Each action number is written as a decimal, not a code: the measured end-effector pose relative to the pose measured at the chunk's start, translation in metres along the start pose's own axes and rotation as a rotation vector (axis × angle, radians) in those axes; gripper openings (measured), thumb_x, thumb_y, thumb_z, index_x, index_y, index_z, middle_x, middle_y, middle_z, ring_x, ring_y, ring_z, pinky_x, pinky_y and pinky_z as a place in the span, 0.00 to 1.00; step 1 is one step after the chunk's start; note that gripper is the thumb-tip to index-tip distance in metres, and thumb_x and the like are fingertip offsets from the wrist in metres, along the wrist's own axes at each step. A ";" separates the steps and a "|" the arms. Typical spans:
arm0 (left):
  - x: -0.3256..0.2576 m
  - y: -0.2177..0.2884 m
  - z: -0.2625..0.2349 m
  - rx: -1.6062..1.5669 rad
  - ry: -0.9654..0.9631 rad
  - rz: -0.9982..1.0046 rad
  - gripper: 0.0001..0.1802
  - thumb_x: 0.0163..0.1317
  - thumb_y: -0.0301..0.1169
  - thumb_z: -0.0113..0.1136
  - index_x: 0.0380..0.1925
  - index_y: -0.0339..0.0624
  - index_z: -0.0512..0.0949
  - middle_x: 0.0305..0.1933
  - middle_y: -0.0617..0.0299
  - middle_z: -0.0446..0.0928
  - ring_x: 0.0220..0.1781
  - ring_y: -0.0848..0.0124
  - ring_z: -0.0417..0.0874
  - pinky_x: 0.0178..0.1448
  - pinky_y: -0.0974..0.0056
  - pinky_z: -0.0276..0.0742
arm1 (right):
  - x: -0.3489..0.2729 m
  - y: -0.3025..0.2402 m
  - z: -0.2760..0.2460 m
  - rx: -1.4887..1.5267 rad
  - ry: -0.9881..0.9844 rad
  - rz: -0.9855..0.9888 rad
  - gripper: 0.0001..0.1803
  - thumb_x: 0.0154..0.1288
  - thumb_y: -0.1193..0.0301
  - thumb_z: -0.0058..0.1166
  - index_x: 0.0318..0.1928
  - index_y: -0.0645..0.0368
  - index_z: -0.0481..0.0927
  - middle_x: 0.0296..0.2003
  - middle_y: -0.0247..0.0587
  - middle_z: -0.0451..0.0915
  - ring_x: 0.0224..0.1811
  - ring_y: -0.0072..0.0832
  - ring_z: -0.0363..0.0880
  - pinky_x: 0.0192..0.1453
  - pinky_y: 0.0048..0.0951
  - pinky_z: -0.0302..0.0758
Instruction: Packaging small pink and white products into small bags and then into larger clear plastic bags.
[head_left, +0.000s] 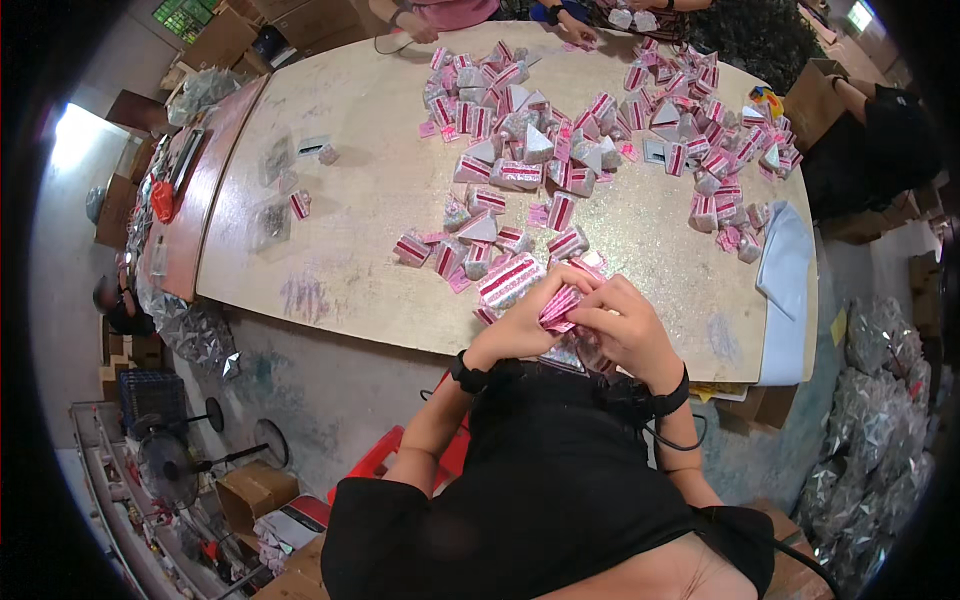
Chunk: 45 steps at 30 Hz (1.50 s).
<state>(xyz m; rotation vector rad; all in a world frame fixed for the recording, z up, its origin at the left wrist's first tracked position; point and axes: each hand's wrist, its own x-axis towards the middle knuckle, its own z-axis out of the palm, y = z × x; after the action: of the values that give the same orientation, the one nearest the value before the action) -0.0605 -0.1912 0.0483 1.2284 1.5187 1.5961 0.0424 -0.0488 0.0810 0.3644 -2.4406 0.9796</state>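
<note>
At the near edge of the table, my left hand point(527, 322) is closed round a small bundle of pink striped tags point(560, 308). The fingertips of my right hand point(628, 325) pinch the right side of the same bundle. Just beyond my left hand lies a cake-slice-shaped piece point(511, 281), silvery white with red bands. More such slices, partly hidden, lie under and between my hands. Several loose slices point(479, 228) with pink tags spread out ahead of them.
A large pale wooden table point(350, 220) carries heaps of cake-slice pieces point(520, 140) toward its far side and right. White sheets point(786, 290) lie along the right edge. Co-workers' hands point(575, 32) show at the far edge. Shiny wrapped bundles point(880, 400) stand on the right; a fan point(170, 465) stands lower left.
</note>
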 end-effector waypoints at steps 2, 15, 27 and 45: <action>0.000 0.008 -0.002 0.000 0.012 -0.040 0.28 0.41 0.14 0.56 0.48 0.37 0.66 0.47 0.58 0.69 0.54 0.68 0.70 0.59 0.66 0.63 | -0.001 -0.006 -0.003 -0.068 -0.038 -0.006 0.16 0.36 0.82 0.57 0.32 0.58 0.78 0.28 0.34 0.74 0.32 0.33 0.72 0.35 0.29 0.72; -0.005 0.006 0.013 -0.170 0.175 0.008 0.34 0.46 0.15 0.57 0.56 0.40 0.58 0.40 0.60 0.69 0.43 0.74 0.72 0.47 0.71 0.69 | -0.018 -0.008 0.012 0.005 0.102 -0.013 0.20 0.41 0.83 0.59 0.41 0.58 0.79 0.30 0.38 0.74 0.31 0.31 0.74 0.33 0.26 0.72; -0.007 0.005 0.015 -0.237 0.234 0.022 0.37 0.42 0.13 0.55 0.56 0.39 0.57 0.40 0.59 0.67 0.44 0.74 0.70 0.50 0.71 0.67 | -0.016 -0.008 0.014 -0.190 0.148 -0.118 0.16 0.41 0.80 0.55 0.36 0.59 0.75 0.38 0.35 0.75 0.42 0.36 0.72 0.42 0.32 0.72; -0.012 0.001 0.010 -0.217 0.210 -0.247 0.19 0.56 0.18 0.45 0.49 0.38 0.68 0.41 0.62 0.72 0.43 0.74 0.72 0.46 0.72 0.69 | -0.006 -0.018 0.019 -0.332 0.050 -0.016 0.25 0.46 0.76 0.52 0.51 0.57 0.71 0.47 0.42 0.69 0.52 0.39 0.68 0.56 0.34 0.65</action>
<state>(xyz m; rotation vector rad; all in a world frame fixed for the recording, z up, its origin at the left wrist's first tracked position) -0.0466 -0.1982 0.0464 0.7438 1.5096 1.7095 0.0490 -0.0750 0.0761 0.2397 -2.4925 0.5534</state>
